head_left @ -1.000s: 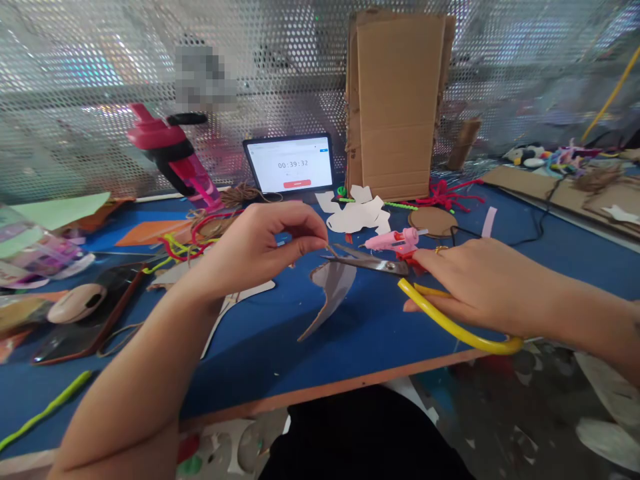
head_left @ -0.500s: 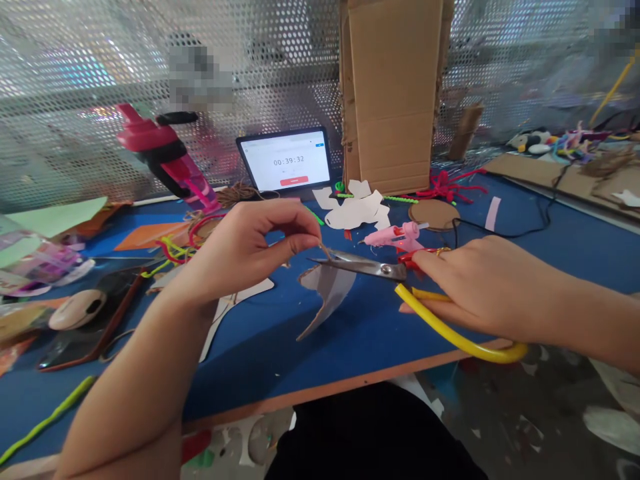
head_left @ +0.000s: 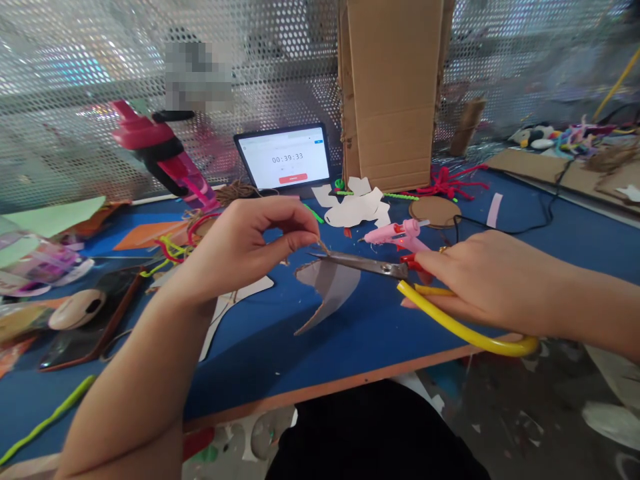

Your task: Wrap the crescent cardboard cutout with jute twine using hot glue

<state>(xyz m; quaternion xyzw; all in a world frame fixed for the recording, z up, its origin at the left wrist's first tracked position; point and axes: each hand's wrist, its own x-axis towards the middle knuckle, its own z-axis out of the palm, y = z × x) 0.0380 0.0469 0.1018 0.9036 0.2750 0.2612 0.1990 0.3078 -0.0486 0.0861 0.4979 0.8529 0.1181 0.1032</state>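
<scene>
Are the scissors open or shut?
Shut or nearly so: the scissors in the right hand show blades lying together as one narrow strip.

Scissors [head_left: 367,264] now closed; tablet timer [head_left: 287,158] one second on.

From my end I read the scissors [head_left: 373,265] as smooth, dully shining metal with a glossy plastic handle [head_left: 451,326], the twine [head_left: 324,249] as rough fibre, and the curled card [head_left: 337,293] as matt with a ragged edge. I see smooth pink plastic on the glue gun [head_left: 393,233], glossy translucent plastic on the bottle [head_left: 185,170] and matt, creased cardboard on the box [head_left: 393,100]. The screen [head_left: 285,157] looks slick, the pipe cleaners [head_left: 447,183] fuzzy.
</scene>
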